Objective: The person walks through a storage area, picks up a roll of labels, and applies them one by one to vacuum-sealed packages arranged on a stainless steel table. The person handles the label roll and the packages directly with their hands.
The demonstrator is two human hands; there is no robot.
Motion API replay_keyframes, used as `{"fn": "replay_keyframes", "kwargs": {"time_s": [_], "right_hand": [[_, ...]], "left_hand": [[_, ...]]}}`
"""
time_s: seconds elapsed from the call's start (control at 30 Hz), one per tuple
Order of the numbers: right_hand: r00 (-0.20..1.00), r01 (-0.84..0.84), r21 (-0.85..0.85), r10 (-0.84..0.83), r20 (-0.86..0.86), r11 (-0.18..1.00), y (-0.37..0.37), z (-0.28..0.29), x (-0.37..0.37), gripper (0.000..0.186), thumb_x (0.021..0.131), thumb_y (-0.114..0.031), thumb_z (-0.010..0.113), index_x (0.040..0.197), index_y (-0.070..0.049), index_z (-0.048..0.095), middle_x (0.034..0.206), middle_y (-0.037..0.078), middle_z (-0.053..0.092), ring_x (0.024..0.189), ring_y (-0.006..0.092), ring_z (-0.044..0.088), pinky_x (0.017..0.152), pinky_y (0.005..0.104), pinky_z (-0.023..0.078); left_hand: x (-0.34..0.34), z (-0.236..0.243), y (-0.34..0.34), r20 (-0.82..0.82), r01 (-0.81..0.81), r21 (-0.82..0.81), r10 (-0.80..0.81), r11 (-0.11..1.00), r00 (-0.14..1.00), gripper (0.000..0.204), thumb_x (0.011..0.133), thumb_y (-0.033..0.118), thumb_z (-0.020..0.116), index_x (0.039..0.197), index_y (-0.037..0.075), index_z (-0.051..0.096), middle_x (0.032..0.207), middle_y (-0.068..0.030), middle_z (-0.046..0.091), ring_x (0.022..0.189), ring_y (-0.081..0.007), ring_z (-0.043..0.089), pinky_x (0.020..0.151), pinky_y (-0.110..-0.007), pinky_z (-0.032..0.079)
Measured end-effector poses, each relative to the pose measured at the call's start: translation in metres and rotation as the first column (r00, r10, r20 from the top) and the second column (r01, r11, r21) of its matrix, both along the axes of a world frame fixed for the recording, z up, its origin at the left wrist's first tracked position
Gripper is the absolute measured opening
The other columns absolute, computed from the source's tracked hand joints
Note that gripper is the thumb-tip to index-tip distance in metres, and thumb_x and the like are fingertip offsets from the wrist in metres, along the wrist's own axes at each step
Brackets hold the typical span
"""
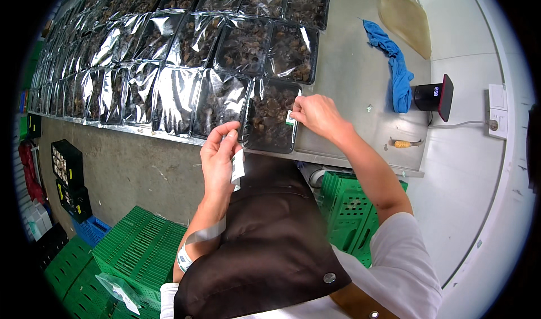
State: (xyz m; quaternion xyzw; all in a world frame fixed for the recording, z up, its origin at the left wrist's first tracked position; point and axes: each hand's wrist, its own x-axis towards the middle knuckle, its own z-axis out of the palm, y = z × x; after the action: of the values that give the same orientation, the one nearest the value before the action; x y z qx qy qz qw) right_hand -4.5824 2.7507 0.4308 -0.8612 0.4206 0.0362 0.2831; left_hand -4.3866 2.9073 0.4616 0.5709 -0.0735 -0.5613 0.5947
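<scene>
black trays (pixel 269 116) hold dark mushrooms, maybe; right hand (pixel 316 115) pinches a small white label (pixel 291 118), left hand (pixel 218 156) grips label strip (pixel 238 167).

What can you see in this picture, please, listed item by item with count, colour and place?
sealed trays: dozens, black with clear film, in rows on the steel table
nearest tray: one, black, at the table's front edge
small label: one, white, on the nearest tray
label strip: one, white
cloth: one, blue, table right
timer device: one, black, far right
crates: several, green, on the floor
apron: one, brown
left hand: holds the label strip
right hand: presses the small label
</scene>
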Motion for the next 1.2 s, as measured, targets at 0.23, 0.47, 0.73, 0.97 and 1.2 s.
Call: {"fn": "replay_keyframes", "kwargs": {"time_s": [0.23, 0.47, 0.73, 0.97, 1.2], "right_hand": [[0.984, 0.164, -0.240, -0.141, 0.108, 0.957, 0.024, 0.018, 0.010, 0.037, 0.079, -0.025, 0.071, 0.106, -0.005, 0.055, 0.081, 0.012, 0.066, 0.071, 0.0326, 0.064, 0.064, 0.0412, 0.049], [0.697, -0.077, 0.655, -0.430, 0.575, 0.752, 0.094, 0.081, 0.059, 0.034, 0.082, -0.011, 0.071, 0.109, -0.002, 0.052, 0.083, 0.007, 0.063, 0.066, 0.0088, 0.060, 0.060, 0.0245, 0.049], [0.597, -0.001, 0.736, -0.591, 0.543, 0.676, 0.055, 0.071, 0.059, 0.034, 0.085, -0.007, 0.067, 0.113, -0.004, 0.049, 0.085, 0.003, 0.062, 0.072, 0.0062, 0.058, 0.064, 0.0208, 0.048], [0.480, -0.033, 0.643, -0.552, 0.682, 0.765, 0.083, 0.061, 0.086, 0.023, 0.084, -0.004, 0.068, 0.104, -0.001, 0.057, 0.087, 0.002, 0.063, 0.078, 0.0050, 0.058, 0.069, 0.0221, 0.049], [0.731, -0.264, 0.734, -0.366, 0.575, 0.626, 0.047, 0.071, 0.074, 0.031, 0.085, -0.007, 0.068, 0.113, -0.002, 0.057, 0.089, -0.002, 0.065, 0.079, 0.0025, 0.057, 0.071, 0.0193, 0.047]], "left_hand": [[0.004, -0.011, 0.003, 0.039, -0.023, -0.056, 0.025, 0.998, 0.999, 0.019, 0.096, 0.016, 0.052, 0.108, 0.003, 0.058, 0.051, 0.0024, 0.044, 0.033, -0.0049, 0.033, 0.030, -0.021, 0.023], [0.001, -0.003, -0.002, 0.209, -0.137, -0.092, 0.154, 0.986, 0.966, 0.020, 0.098, 0.022, 0.051, 0.097, 0.005, 0.060, 0.069, 0.0021, 0.054, 0.059, -0.0027, 0.048, 0.051, -0.019, 0.037], [0.006, 0.023, 0.009, 0.234, 0.081, -0.217, -0.029, 0.973, 0.972, 0.007, 0.090, 0.008, 0.064, 0.090, 0.002, 0.061, 0.081, 0.0037, 0.060, 0.073, -0.0014, 0.050, 0.067, -0.017, 0.040], [0.018, 0.014, 0.018, 0.210, -0.053, -0.270, 0.113, 0.961, 0.971, 0.006, 0.093, 0.010, 0.057, 0.094, 0.005, 0.061, 0.082, 0.0028, 0.059, 0.069, -0.0025, 0.047, 0.061, -0.018, 0.036], [0.041, 0.031, 0.009, 0.896, 0.392, -0.306, 0.123, 0.868, 0.427, 0.049, 0.071, -0.015, 0.063, 0.116, 0.002, 0.060, 0.113, -0.0134, 0.062, 0.097, -0.0199, 0.062, 0.082, -0.029, 0.050]]}}
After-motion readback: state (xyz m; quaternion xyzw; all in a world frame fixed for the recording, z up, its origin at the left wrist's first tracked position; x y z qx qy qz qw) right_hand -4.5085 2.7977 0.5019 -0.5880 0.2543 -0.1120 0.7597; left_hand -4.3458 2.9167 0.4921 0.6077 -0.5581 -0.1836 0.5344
